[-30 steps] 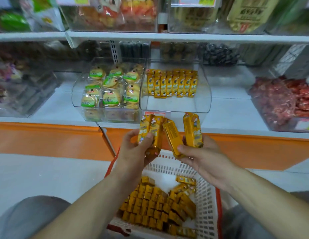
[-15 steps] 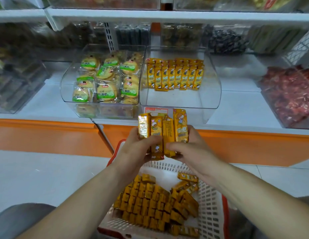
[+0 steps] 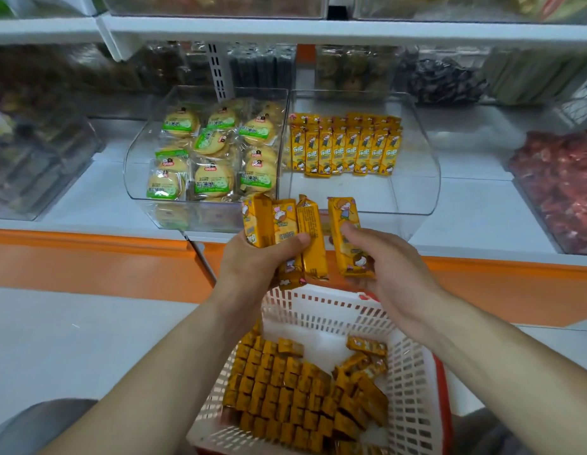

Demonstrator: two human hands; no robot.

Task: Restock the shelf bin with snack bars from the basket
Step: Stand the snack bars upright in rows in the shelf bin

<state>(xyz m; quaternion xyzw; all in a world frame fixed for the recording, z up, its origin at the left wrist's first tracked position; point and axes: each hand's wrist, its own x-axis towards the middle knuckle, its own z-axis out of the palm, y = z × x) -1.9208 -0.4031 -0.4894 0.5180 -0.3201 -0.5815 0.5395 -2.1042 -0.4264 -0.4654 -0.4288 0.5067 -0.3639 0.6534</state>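
A clear shelf bin point(image 3: 416, 178) sits on a white shelf point(image 3: 475, 218), seen from above and in front. Inside the shelf bin, against its back wall, a row of yellow snack bars point(image 3: 346, 149) stands upright side by side, and the front half of its floor is bare. Just in front of the shelf bin, level with its front lip, two bare hands hold more of the same bars upright. The left hand point(image 3: 252, 261) grips a fan of three bars point(image 3: 279, 224), thumb curled across their fronts and fingers wrapped behind. The right hand point(image 3: 390, 270), slightly apart from it, pinches a single bar point(image 3: 344, 234) between the thumb in front and curled fingers behind. Below the shelf bin, nearest the viewer, a white lattice basket point(image 3: 413, 372) holds many more yellow bars point(image 3: 285, 399), most packed on end in tidy rows, a few lying loose. Right against the shelf bin's left side, a matching clear bin point(image 3: 138, 178) holds round biscuits point(image 3: 213, 152) in green-labelled wrappers. Well to the right of the shelf bin lies a heap of red packets point(image 3: 561, 185). An orange band point(image 3: 88, 257) runs beneath the shelf bin.
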